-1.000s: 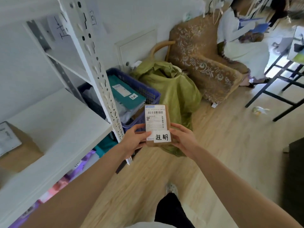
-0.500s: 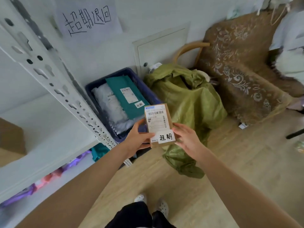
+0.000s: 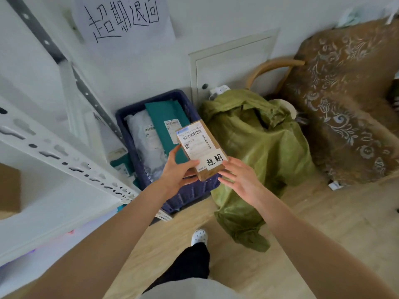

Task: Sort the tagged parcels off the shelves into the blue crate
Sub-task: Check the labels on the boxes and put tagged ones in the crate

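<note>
Brown cardboard parcel [image 3: 200, 151] is being held above the near right corner of the blue crate [image 3: 190, 194]. It is tilting, with its printed label facing up and a white tag [image 3: 213, 161] bearing handwritten characters stuck across its lower end. The left hand [image 3: 177, 171] is gripping it from the left edge, thumb lying on the label and fingers curling beneath. The right hand [image 3: 241, 180] is hovering at the parcel's lower right corner with its fingers straight and spread, gripping nothing; whether its fingertips are touching the card cannot be told.

The crate is sitting on the wooden floor [image 3: 323, 223] against the wall, and a teal parcel [image 3: 164, 119] and a white plastic parcel [image 3: 146, 145] are lying inside it. Just to its right, a crumpled green sack [image 3: 259, 143] is slumping beside a brown patterned armchair [image 3: 345, 104]. A white metal shelf upright [image 3: 43, 147] is crossing the left of the view, and a handwritten paper sign [image 3: 123, 18] is hanging on the wall above the crate. One white shoe [image 3: 199, 236] is showing below.
</note>
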### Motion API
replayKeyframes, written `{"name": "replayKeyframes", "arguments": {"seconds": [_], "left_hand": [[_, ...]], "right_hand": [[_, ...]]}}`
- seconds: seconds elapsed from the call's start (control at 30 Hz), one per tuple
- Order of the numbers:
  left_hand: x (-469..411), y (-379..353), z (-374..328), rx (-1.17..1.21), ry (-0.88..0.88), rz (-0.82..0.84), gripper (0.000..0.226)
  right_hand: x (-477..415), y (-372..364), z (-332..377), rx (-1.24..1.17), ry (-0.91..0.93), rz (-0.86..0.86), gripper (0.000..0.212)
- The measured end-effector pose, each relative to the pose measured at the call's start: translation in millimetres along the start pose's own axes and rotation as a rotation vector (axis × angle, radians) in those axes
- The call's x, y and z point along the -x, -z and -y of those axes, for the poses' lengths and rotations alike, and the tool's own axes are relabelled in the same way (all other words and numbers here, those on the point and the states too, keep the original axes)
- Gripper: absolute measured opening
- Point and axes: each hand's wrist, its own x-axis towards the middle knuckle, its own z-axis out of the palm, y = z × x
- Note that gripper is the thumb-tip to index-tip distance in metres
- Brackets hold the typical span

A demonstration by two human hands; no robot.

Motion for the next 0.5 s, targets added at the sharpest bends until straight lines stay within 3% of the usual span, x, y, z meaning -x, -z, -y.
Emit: {"name": "replayKeyframes", "arguments": {"seconds": [0.33,0.5], "left_hand": [[-66.4,10.2,-35.2,0.07,0.022,-0.07,0.09],[-86.9,21.2,-43.7,0.075,-0.008,-0.09,0.069]], "right_hand": [[-66.9,-37.9,48.8,0.117,-0.043,-0.001,0.02],[-95.8,-40.9,64.8,0.168,-0.063,-0.002,0.031]]}}
